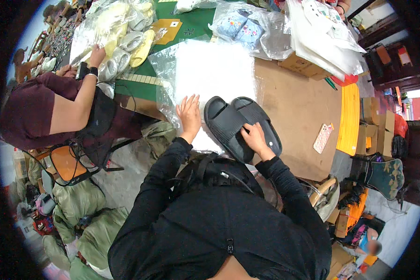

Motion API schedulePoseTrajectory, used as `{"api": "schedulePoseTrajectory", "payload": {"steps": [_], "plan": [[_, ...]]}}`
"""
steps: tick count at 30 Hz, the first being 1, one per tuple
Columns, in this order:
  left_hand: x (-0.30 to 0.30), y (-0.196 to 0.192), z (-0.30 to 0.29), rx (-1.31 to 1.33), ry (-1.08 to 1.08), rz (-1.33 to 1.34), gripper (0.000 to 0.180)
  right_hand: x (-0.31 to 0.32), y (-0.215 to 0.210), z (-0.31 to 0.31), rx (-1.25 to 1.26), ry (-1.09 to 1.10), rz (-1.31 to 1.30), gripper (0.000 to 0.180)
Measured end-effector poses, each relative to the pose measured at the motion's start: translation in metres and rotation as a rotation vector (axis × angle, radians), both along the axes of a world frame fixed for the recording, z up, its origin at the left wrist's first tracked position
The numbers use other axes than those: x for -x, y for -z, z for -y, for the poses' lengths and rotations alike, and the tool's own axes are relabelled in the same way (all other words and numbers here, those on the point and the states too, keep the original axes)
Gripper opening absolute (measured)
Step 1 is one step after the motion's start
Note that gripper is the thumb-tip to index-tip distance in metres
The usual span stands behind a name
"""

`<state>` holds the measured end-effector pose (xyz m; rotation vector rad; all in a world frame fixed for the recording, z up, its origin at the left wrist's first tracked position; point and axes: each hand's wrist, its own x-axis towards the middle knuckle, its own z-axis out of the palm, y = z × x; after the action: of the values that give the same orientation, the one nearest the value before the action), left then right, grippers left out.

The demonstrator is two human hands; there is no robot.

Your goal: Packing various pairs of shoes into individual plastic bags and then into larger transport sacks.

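A pair of black slide sandals (223, 125) lies side by side at the table's near edge, toes pointing away from me. My right hand (254, 138) is closed on the pair where the two meet, its fingertips out of sight between them. Under and beyond the sandals is a stack of clear plastic bags (214, 70) that looks white in the middle. My left hand (189, 115) rests flat on the stack's left part, fingers stretched out and holding nothing, just left of the sandals.
A phone in a patterned case (323, 138) lies on the brown board (294, 107) at right. Bagged blue slippers (247, 31) and a cardboard box (305, 66) topped with plastic sheets stand beyond. At left, a co-worker (46, 105) handles bagged yellow slippers (142, 49).
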<state>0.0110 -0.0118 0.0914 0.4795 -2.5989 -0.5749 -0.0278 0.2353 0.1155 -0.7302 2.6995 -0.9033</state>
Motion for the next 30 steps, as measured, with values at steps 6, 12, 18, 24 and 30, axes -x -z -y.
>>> {"api": "schedulePoseTrajectory", "payload": {"steps": [6, 12, 18, 24, 30], "plan": [[0.005, -0.016, -0.008, 0.038, 0.166, -0.018, 0.029, -0.014, -0.009, 0.022, -0.019, -0.130, -0.340, 0.019], [0.008, -0.023, -0.012, -0.007, 0.041, -0.043, 0.027, -0.025, -0.007, 0.033, -0.100, -0.192, -0.453, 0.018], [-0.003, -0.025, -0.005, 0.075, 0.153, -0.057, 0.029, -0.019, -0.004, 0.037, -0.185, 0.005, -0.353, 0.021], [0.001, -0.021, -0.005, 0.019, 0.147, -0.086, 0.030, -0.027, -0.009, 0.028, -0.179, -0.117, -0.541, 0.020], [0.022, -0.022, 0.007, -0.131, 0.268, -0.065, 0.029, -0.040, -0.009, 0.022, -0.178, -0.285, -0.446, 0.023]]}}
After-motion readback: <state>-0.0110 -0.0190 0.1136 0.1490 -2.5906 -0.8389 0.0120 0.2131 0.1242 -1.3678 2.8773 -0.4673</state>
